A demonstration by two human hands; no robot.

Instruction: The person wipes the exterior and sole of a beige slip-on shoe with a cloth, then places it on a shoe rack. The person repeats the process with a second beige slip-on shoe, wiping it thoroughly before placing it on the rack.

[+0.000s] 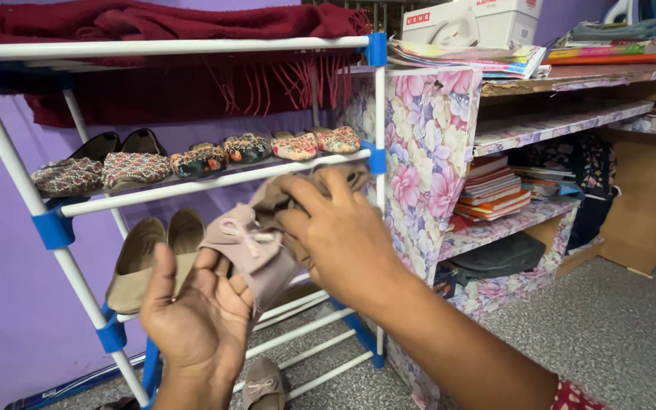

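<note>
Both hands nearest the lens, low centre. Left hand [195, 319] palm up, fingers curled under a beige-pink flat fabric shoe with a small bow [252, 247]; grip half closed, cupping the shoe from below. Right hand [339, 235] reaches across from the right, fingers closed over the upper end of the same shoe and a bunched tan piece behind it; whether that piece is a second shoe cannot be told. Shoe is held in the air in front of the rack's middle tier, touching neither rail.

Larger to smaller, around the hands:
- White tube shoe rack with blue plastic joints [214, 182], tiers open.
- Floral-papered shelf unit [430, 152] just right of the rack, stacked books on its shelves.
- Dark red fringed blanket [161, 23] draped over the rack's top.
- Row of patterned embroidered flat shoes [199, 159] on the upper tier.
- Pair of plain tan flat shoes [153, 254] on the middle tier, just left of the left hand.
- Single beige bow shoe [263, 383] on the grey speckled floor beneath.
</note>
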